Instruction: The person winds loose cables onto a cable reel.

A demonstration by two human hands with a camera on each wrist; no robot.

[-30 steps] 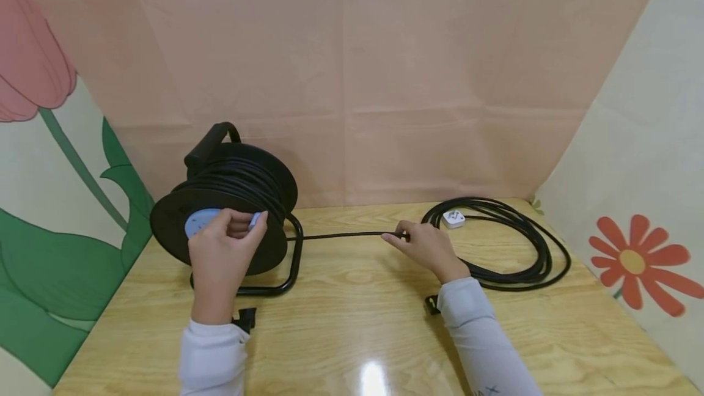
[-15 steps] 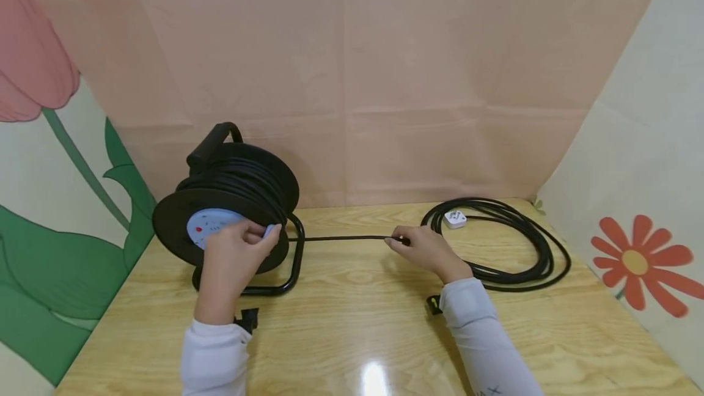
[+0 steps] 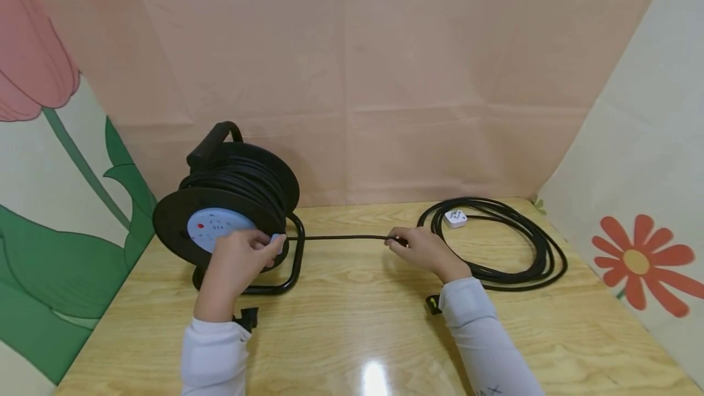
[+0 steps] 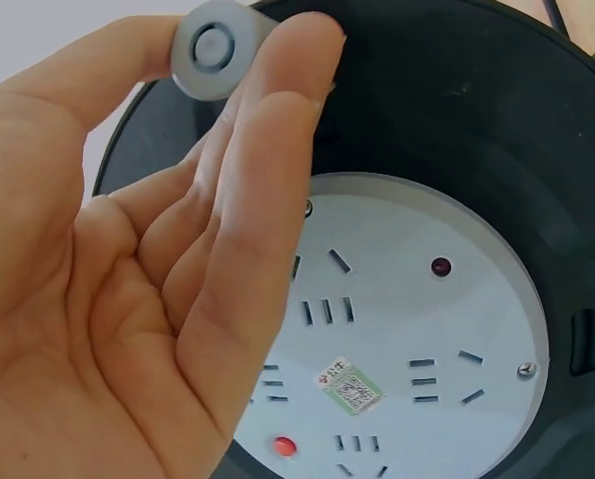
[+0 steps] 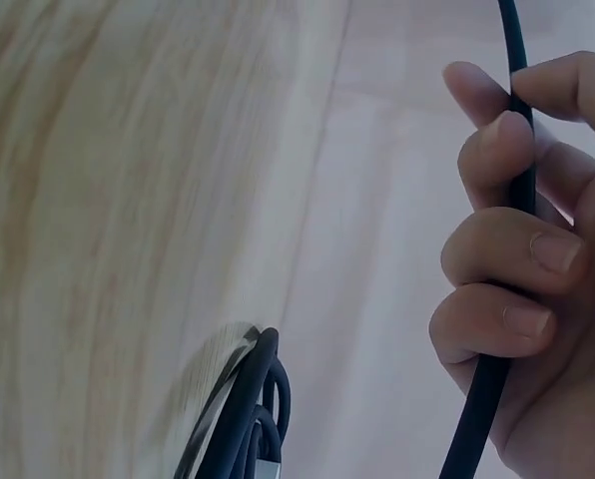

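A black cable reel (image 3: 181,231) stands on the left of the table, with black cable wound round its drum and a blue socket panel (image 3: 211,225) on its front. My left hand (image 3: 233,261) pinches the reel's small crank knob (image 4: 214,48) between thumb and fingers, at the lower right of the disc. From the reel, a stretch of black cable (image 3: 341,237) runs taut to my right hand (image 3: 426,252). That hand's fingers curl round the cable, as the right wrist view shows.
On the right lies a loose coil of the cable (image 3: 541,255) with a white plug (image 3: 455,219) inside its loop. The reel's tubular stand (image 3: 297,261) rests on the wooden table (image 3: 341,329). A pink sheet (image 3: 352,78) hangs behind the table.
My left hand has carried the crank knob right and down round the disc, uncovering more of the socket panel. My right hand has barely shifted, and the loose coil has crept slightly left.
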